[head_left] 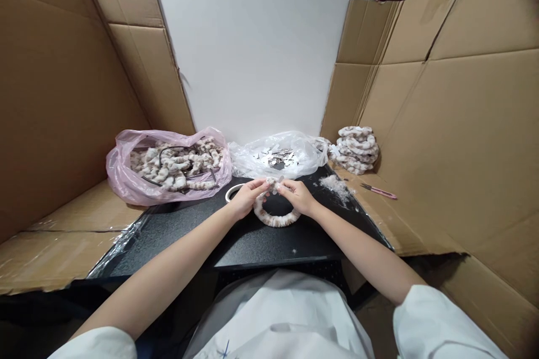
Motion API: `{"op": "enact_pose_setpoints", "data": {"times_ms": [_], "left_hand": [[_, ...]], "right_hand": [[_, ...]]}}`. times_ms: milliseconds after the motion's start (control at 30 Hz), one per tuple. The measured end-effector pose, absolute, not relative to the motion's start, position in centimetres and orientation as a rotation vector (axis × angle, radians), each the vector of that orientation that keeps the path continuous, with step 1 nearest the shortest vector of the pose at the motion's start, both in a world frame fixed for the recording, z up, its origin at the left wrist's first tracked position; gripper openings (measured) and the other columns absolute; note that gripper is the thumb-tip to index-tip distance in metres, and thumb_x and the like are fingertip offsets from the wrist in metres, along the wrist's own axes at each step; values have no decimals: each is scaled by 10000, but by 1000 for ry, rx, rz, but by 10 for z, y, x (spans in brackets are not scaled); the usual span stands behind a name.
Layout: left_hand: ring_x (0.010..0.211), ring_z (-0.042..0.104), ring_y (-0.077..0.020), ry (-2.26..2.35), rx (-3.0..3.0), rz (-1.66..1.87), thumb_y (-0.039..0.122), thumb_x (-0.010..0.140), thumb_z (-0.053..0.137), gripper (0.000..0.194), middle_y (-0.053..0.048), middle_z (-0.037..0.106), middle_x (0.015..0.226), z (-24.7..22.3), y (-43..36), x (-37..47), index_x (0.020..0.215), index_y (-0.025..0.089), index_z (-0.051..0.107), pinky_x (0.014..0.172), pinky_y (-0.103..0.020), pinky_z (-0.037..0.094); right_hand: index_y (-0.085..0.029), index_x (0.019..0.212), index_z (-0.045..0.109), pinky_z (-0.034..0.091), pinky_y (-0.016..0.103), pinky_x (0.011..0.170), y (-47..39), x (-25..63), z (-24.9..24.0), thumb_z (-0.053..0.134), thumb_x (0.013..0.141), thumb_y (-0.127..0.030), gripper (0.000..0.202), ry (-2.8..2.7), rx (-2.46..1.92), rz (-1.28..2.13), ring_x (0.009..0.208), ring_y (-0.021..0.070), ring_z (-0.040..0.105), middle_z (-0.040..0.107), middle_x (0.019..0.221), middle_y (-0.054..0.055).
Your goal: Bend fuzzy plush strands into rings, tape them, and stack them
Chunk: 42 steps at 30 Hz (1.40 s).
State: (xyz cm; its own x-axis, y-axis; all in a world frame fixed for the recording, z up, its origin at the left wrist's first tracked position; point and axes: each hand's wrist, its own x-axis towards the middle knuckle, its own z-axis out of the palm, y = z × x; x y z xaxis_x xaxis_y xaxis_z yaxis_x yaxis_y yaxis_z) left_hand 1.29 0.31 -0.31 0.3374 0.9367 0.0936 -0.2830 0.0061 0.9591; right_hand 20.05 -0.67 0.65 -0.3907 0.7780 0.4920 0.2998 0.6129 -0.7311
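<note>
A fluffy white and brown ring (275,221) is held over the black table (177,238), with its far side between my two hands. My left hand (249,197) pinches the ring's upper left part between thumb and fingers. On the other side my right hand (298,196) is closed on the upper right part, close to my left fingertips. A small pale tab shows between the fingertips; its exact shape is too small to tell. Partly behind my left hand lies a white roll of tape (229,193).
A pink bag (120,171) of fluffy pieces and dark hoops stands back left. Behind my hands is a clear bag (244,162) with small metallic pieces. Stacked fluffy rings (357,148), pink snips (379,190) and loose fluff (336,186) are at right. Cardboard walls (455,123) flank the table.
</note>
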Motion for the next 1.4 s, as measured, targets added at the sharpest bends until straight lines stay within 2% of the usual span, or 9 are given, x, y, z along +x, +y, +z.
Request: {"op": "enact_pose_setpoints", "data": {"times_ms": [200,333,567,733,833,933,1100,1267,1400], "left_hand": [[653,567,-120,756,1303,1099,360,671,791,300,-36,663,763,-10,2,16,856,140,705,570,-201,419],[763,592,-152,721,1383,1202,353,691,766,290,-34,671,819,-7,0,18,908,167,719,719,-248,454],[888,523,-205,746,1926,1241,254,688,759,73,-64,592,852,23,-8,6,639,203,739,844,-287,438],[739,546,-182,674,1961,1019,284,704,745,118,-63,604,789,26,1,-6,646,181,743,695,-269,452],[650,526,-138,634,1861,895,319,723,736,188,-48,606,739,20,7,-9,656,144,723,625,-241,419],[661,551,-136,635,1708,769,398,732,734,275,-53,643,738,15,9,-10,748,123,729,652,-240,429],[770,632,-178,581,1432,574,519,650,781,453,-107,702,801,7,5,-7,782,91,712,736,-273,479],[570,586,-109,617,1162,697,484,631,810,442,-63,659,666,-2,3,0,710,82,643,585,-234,488],[537,563,-97,686,1084,879,448,670,793,397,-29,625,626,1,3,4,714,90,627,539,-224,494]], "right_hand": [[-162,765,615,429,287,724,-9,195,4,479,885,-484,369,-1942,-817,717,729,169,562,624,742,26],[-169,736,592,411,277,710,-8,195,4,475,882,-509,388,-1932,-832,725,709,160,544,595,709,12],[-161,692,550,316,244,570,-9,192,4,541,797,-614,466,-1934,-818,1026,586,106,402,454,604,-35],[-163,776,561,259,221,501,-7,194,5,733,632,-546,444,-1821,-886,1392,500,70,340,428,546,-80],[-169,820,564,315,216,502,-4,197,6,761,608,-509,446,-1707,-853,1478,494,71,399,486,558,-76],[-164,784,570,354,218,516,-1,199,6,753,618,-514,428,-1628,-834,1456,513,78,454,525,567,-59],[-161,784,594,291,202,472,2,195,2,767,613,-506,422,-1572,-816,1443,492,64,424,529,565,-57],[-160,796,598,308,197,494,4,195,0,798,585,-500,447,-1479,-820,1495,522,60,446,532,594,-57],[-170,804,559,333,212,495,6,201,-1,809,582,-487,460,-1437,-864,1584,414,24,353,505,547,-95]]}}
